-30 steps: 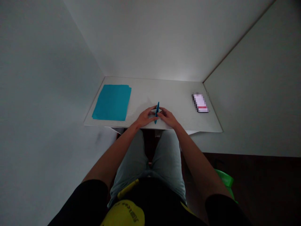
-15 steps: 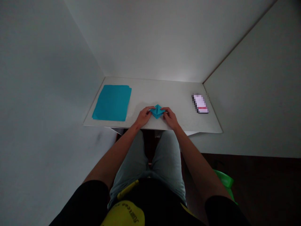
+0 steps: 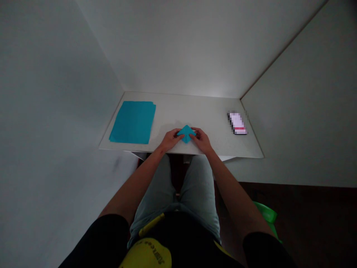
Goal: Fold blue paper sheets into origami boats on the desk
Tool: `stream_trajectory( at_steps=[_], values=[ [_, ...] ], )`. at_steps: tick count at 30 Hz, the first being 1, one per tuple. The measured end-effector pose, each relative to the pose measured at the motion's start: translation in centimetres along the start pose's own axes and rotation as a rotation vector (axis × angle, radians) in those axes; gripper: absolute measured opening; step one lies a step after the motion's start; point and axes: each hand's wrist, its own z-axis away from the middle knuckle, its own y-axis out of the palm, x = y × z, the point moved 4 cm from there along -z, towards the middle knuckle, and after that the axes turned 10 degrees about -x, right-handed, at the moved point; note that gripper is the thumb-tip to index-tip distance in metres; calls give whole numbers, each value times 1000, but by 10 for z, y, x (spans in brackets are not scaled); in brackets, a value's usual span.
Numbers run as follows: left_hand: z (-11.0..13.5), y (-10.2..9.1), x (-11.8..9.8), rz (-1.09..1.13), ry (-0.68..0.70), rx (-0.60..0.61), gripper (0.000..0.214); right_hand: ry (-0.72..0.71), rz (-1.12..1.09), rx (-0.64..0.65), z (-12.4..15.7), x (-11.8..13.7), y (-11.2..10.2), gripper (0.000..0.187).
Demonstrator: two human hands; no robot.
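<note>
Between my hands, near the front edge of the white table, is a small piece of folded blue paper (image 3: 186, 130) in a diamond shape. My left hand (image 3: 170, 140) grips its left corner, with the thumb lying on the paper's face and the fingers behind. On the opposite corner, my right hand (image 3: 201, 139) pinches it the same way. The fingertips behind the paper are partly hidden. Fold lines meet around the lower middle of the diamond, but they are too small to make out clearly.
A stack of blue paper sheets (image 3: 133, 122) lies at the table's left. On the right side rests a phone (image 3: 237, 123), its screen blurred. Walls enclose the white table (image 3: 178, 102) at the back and sides. Something green (image 3: 266, 213) stands low at the right.
The folded paper now shows a smoother upper face instead of the raised middle ridge. My thumbs have come onto its front, and the fingers have shifted behind it.
</note>
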Motion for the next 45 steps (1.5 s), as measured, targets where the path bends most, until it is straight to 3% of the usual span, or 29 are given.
stream_trajectory(
  at_steps=[2,12,24,29,34,40,45],
  values=[
    [-1,-1,-2,-44,-5,-21,35,6,30,3,-1,1,0,54],
    [-1,-5,-12,79,-42,-117,39,44,6,-77,-1,11,-7,58],
    [-9,-10,13,254,-174,-335,59,61,-106,-250,-7,2,-13,57],
    [-10,-10,8,311,-161,-325,56,56,-85,-215,-8,-1,-11,57],
    [-4,-12,-7,143,-146,-223,51,67,-103,-189,-5,1,-11,57],
    [0,-11,-16,94,-120,-162,38,103,-8,-106,1,10,-6,55],
    [0,-10,-15,97,-136,-193,34,118,52,-115,2,14,-6,55]
  ],
)
